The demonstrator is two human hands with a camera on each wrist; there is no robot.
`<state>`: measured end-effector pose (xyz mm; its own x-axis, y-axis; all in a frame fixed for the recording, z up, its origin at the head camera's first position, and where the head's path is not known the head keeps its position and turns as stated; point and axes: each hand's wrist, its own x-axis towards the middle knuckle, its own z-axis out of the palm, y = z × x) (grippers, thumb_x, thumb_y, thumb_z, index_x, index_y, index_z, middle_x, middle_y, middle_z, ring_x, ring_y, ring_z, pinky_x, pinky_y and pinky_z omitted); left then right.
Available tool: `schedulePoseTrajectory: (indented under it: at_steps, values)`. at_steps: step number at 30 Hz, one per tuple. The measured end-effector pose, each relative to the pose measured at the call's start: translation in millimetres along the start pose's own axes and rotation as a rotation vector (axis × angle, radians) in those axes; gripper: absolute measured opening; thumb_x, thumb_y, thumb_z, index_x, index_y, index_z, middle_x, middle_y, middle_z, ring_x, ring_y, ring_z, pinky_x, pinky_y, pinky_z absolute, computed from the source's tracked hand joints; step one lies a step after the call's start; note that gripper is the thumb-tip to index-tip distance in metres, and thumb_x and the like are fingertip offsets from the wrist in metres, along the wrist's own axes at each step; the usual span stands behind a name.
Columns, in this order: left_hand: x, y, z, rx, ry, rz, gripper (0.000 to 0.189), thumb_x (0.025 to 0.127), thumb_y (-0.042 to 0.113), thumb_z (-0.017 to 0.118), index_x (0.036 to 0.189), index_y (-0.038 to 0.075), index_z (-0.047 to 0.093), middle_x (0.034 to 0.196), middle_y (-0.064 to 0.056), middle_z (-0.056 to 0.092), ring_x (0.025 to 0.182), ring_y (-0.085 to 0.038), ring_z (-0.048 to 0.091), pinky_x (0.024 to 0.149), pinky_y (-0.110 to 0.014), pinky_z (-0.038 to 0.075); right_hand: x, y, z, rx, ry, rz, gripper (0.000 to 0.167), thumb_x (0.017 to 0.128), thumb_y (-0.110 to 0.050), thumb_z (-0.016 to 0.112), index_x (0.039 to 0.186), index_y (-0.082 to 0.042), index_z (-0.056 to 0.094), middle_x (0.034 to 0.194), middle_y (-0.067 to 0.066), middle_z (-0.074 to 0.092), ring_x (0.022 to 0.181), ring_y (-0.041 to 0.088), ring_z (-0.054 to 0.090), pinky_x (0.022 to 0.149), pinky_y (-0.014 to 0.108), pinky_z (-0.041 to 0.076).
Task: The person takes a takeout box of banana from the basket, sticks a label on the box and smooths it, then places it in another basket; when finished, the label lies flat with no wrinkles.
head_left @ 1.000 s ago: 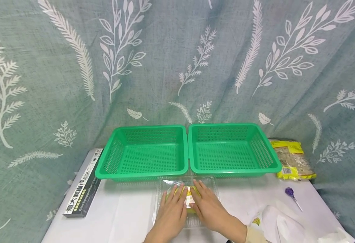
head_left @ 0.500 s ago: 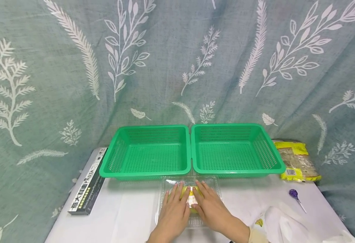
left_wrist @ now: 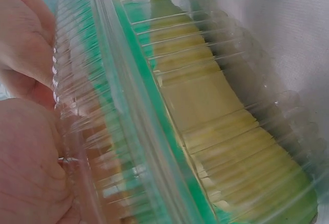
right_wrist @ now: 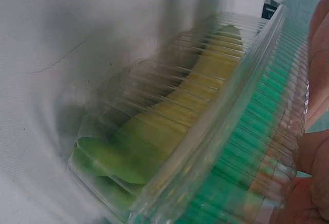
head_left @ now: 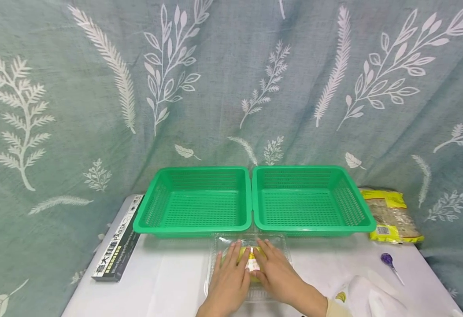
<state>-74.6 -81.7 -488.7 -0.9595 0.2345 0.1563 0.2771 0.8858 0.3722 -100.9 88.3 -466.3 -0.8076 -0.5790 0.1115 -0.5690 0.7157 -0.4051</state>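
A clear plastic clamshell box [head_left: 231, 240] with ribbed walls lies on the white table, just in front of two green baskets. Inside are yellow fruit with green ends, which look like bananas [right_wrist: 159, 121]; in the head view a white label shows between the hands. My left hand [head_left: 229, 281] rests on the left part of the lid, fingers extended. On the right part, my right hand [head_left: 280, 275] lies with its fingers pointing away from me. Both wrist views show the box's side wall and rim, with each hand on top. The palms' undersides are mostly hidden.
Two green plastic baskets [head_left: 191, 230] [head_left: 314, 228] stand side by side behind the box. A dark pasta box [head_left: 120, 246] lies at left. At right are a yellow-and-clear food packet [head_left: 394, 215], a purple lollipop [head_left: 387, 259] and a crumpled white plastic bag [head_left: 368, 293]. Patterned curtain hangs behind.
The head view has shifted slightly, so everything sits farther right and a little lower in it. Both hands stay on the lid, with only slight finger movement.
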Motion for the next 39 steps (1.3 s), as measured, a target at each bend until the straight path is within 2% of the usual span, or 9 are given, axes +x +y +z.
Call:
schedulePoseTrajectory:
  at_steps: [8, 14, 19, 22, 25, 27, 31, 35, 39]
  values:
    - [-1.1, 2.4, -5.3, -0.017, -0.015, -0.004, 0.048, 0.103, 0.025, 0.047, 0.149, 0.009, 0.048, 0.162, -0.018, 0.035, 0.151, -0.037, 0.034, 0.118, -0.07, 0.027, 0.6, 1, -3, 0.067, -0.02, 0.012, 0.057, 0.094, -0.026, 0.068, 0.138, 0.009, 0.054, 0.154, 0.034, 0.037, 0.14, 0.058, 0.037, 0.107, 0.073, 0.038]
    - [-5.6, 0.0, -6.3, -0.002, -0.029, 0.011, 0.048, 0.105, 0.027, 0.044, 0.15, 0.012, 0.046, 0.162, -0.017, 0.034, 0.152, -0.036, 0.032, 0.119, -0.068, 0.028, -9.2, 1, -7, 0.11, 0.005, 0.07, 0.057, 0.092, -0.031, 0.071, 0.138, 0.0, 0.057, 0.155, 0.032, 0.037, 0.142, 0.059, 0.033, 0.106, 0.076, 0.036]
    - [-8.4, -2.6, -6.9, -0.084, 0.046, 0.005, 0.05, 0.103, 0.023, 0.049, 0.151, 0.011, 0.045, 0.161, -0.017, 0.037, 0.151, -0.036, 0.033, 0.119, -0.068, 0.026, -20.7, 14, -15, 0.148, 0.039, 0.141, 0.063, 0.091, -0.036, 0.072, 0.143, -0.006, 0.054, 0.16, 0.029, 0.03, 0.147, 0.057, 0.026, 0.109, 0.077, 0.031]
    - [-15.0, -9.5, -9.1, -0.205, 0.173, -0.053, 0.054, 0.098, 0.019, 0.058, 0.15, 0.011, 0.045, 0.16, -0.014, 0.039, 0.15, -0.035, 0.035, 0.121, -0.065, 0.024, -30.7, 24, -20, 0.203, 0.045, 0.206, 0.075, 0.092, -0.038, 0.071, 0.153, -0.006, 0.04, 0.163, 0.031, 0.022, 0.146, 0.057, 0.025, 0.107, 0.077, 0.033]
    - [-26.9, -22.1, -12.2, -0.336, 0.299, -0.192, 0.057, 0.096, 0.013, 0.062, 0.15, 0.01, 0.044, 0.16, -0.014, 0.039, 0.15, -0.036, 0.034, 0.121, -0.064, 0.026, -40.9, 34, -22, 0.283, 0.022, 0.292, 0.087, 0.094, -0.042, 0.068, 0.159, -0.004, 0.023, 0.162, 0.034, 0.018, 0.145, 0.058, 0.025, 0.108, 0.077, 0.032]
    - [-35.3, -31.6, -14.4, -0.412, 0.341, -0.31, 0.059, 0.097, 0.012, 0.062, 0.151, 0.008, 0.041, 0.159, -0.016, 0.038, 0.148, -0.04, 0.035, 0.119, -0.064, 0.03, -45.7, 40, -21, 0.348, -0.004, 0.349, 0.094, 0.095, -0.046, 0.065, 0.16, -0.002, 0.014, 0.16, 0.036, 0.022, 0.142, 0.058, 0.033, 0.107, 0.074, 0.037]
    - [-47.7, -45.7, -17.1, -0.594, 0.243, -0.486, 0.06, 0.103, 0.025, 0.055, 0.154, 0.004, 0.033, 0.151, -0.024, 0.045, 0.137, -0.045, 0.048, 0.107, -0.062, 0.046, -49.9, 48, -14, 0.507, -0.073, 0.426, 0.096, 0.097, -0.044, 0.063, 0.159, 0.002, 0.007, 0.149, 0.041, 0.038, 0.119, 0.051, 0.06, 0.092, 0.06, 0.056]
    - [-52.5, -53.2, -19.6, -0.709, 0.09, -0.51, 0.06, 0.105, 0.036, 0.049, 0.152, 0.002, 0.037, 0.135, -0.027, 0.059, 0.119, -0.043, 0.063, 0.09, -0.052, 0.059, -52.9, 49, -12, 0.63, -0.129, 0.455, 0.093, 0.098, -0.039, 0.063, 0.158, 0.005, 0.008, 0.129, 0.036, 0.055, 0.083, 0.029, 0.071, 0.068, 0.039, 0.062]
    - [-66.0, -63.3, -26.8, -0.768, 0.025, -0.538, 0.06, 0.102, 0.038, 0.054, 0.149, 0.003, 0.042, 0.126, -0.022, 0.064, 0.107, -0.032, 0.069, 0.08, -0.039, 0.063, -58.9, 40, -7, 0.69, -0.183, 0.425, 0.094, 0.099, -0.04, 0.062, 0.158, 0.006, 0.004, 0.112, 0.021, 0.056, 0.063, 0.02, 0.066, 0.057, 0.031, 0.059]
